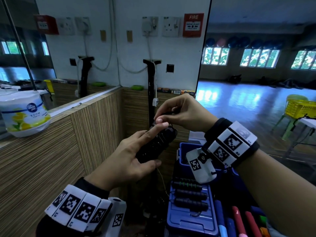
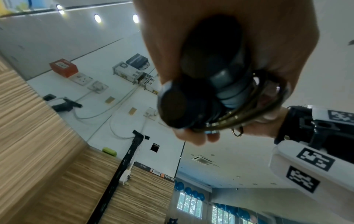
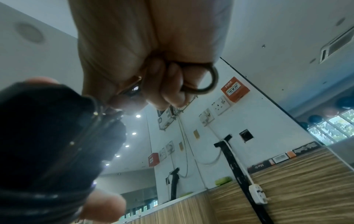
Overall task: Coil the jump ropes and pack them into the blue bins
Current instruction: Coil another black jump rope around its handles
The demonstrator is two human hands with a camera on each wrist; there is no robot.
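The left hand (image 1: pixel 130 161) grips two black jump-rope handles (image 1: pixel 156 144) above the blue bin (image 1: pixel 183 151). The right hand (image 1: pixel 181 113) pinches the cord (image 3: pixel 208 80) at their top end. Only the left wrist view shows the cord's coils (image 2: pixel 254 106) wound round the handles; only the head view shows more handles (image 1: pixel 190 194) on a blue lid.

Open air lies around the raised hands. Left, the wood-panelled wall (image 1: pixel 51 147) stands close. Ahead, a black post (image 1: pixel 150 93) rises by the corner. Below right, the blue bin (image 1: pixel 183 151) opens upward, partly under the right wrist, with rope handles (image 1: pixel 189 194) lying on a blue lid (image 1: pixel 186 219) nearer.
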